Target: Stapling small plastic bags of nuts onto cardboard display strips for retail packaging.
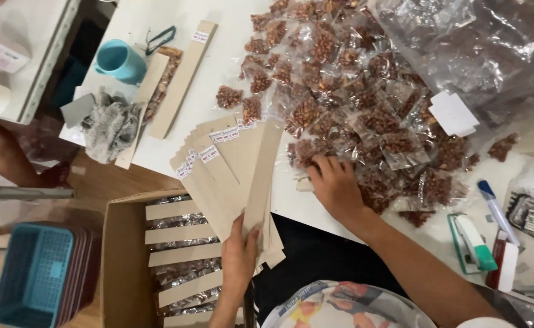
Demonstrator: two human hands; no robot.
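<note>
- White worktable (242, 36) was strewn with small clear packets of nuts (364, 103).
- Left hand (239, 258) gripped a fan of cardboard strips (230, 170) at their lower ends, by the table's near edge; long axes ran up and leftward.
- Strips judged light, stiff, prone to sliding apart.
- Right hand (337, 185) lay spread on the packets, enclosing nothing visible.

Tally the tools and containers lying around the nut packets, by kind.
Teal cup: 1
Green stapler: 1
Blue-capped pen: 1
Scissors: 1
Blue plastic basket: 1
Cardboard box: 1
Total: 6
</note>
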